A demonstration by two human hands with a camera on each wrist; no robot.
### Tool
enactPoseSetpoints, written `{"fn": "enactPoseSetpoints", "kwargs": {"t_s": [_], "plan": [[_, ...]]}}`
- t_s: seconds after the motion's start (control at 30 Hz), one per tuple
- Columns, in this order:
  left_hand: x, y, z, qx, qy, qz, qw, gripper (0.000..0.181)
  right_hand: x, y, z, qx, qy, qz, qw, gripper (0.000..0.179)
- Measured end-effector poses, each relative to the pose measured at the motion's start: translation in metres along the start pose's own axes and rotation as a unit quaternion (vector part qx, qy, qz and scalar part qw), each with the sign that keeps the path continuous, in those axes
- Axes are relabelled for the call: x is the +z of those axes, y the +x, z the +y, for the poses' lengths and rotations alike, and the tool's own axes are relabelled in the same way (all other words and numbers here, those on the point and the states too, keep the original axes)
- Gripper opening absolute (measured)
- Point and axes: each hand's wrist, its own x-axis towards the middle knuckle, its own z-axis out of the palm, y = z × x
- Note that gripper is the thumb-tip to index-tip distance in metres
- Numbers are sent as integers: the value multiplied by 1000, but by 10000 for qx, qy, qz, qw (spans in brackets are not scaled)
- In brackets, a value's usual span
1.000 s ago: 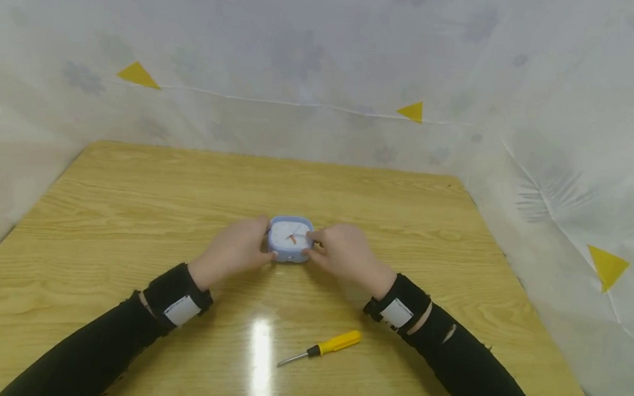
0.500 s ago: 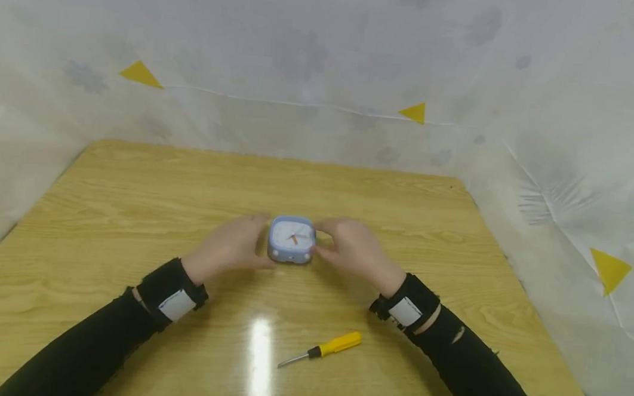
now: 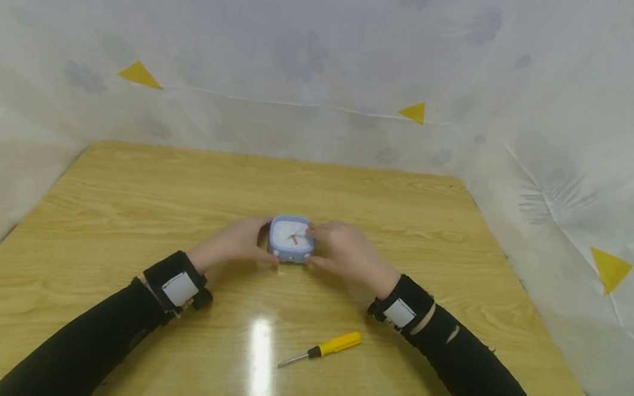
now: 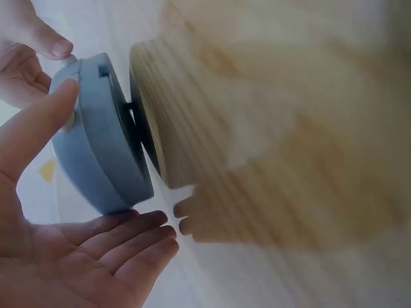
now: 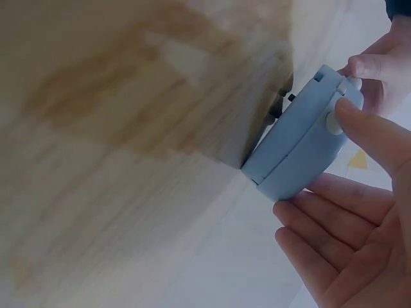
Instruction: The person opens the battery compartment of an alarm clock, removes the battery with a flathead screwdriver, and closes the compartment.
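Observation:
A small light-blue alarm clock [image 3: 291, 238] lies face up at the middle of the wooden table, its white dial and orange hand visible. The left hand [image 3: 242, 240] holds its left side. In the left wrist view the thumb presses a round white foot on the blue case [image 4: 96, 144], with the fingers [image 4: 138, 244] extended along the side. The right hand [image 3: 346, 251] grips the right side. In the right wrist view its thumb [image 5: 369, 131] rests on the other white foot and the fingertips touch the case. Dark knobs show at the clock's back, near the tabletop.
A screwdriver [image 3: 322, 349] with a yellow handle lies on the table [image 3: 188, 182] nearer the person, below the clock. Pale patterned sheeting [image 3: 298, 47] with yellow triangles hangs behind the table and along its sides.
Half a second ago both hands had loosened and drawn slightly away from the clock's sides. Now they hold it again from left and right. Clock and screwdriver have hardly moved.

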Motion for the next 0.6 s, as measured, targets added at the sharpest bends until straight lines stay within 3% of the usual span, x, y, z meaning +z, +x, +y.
{"fn": "enactPoseSetpoints", "kwargs": {"t_s": [0.23, 0.6], "plan": [[-2, -5, 1, 83, 40, 258, 9996, 98, 0, 2, -2, -46, -64, 65, 9999, 52], [-5, -16, 4, 337, -28, 975, 9947, 95, 5, 5, -3, -95, 269, 118, 9995, 47]]}}
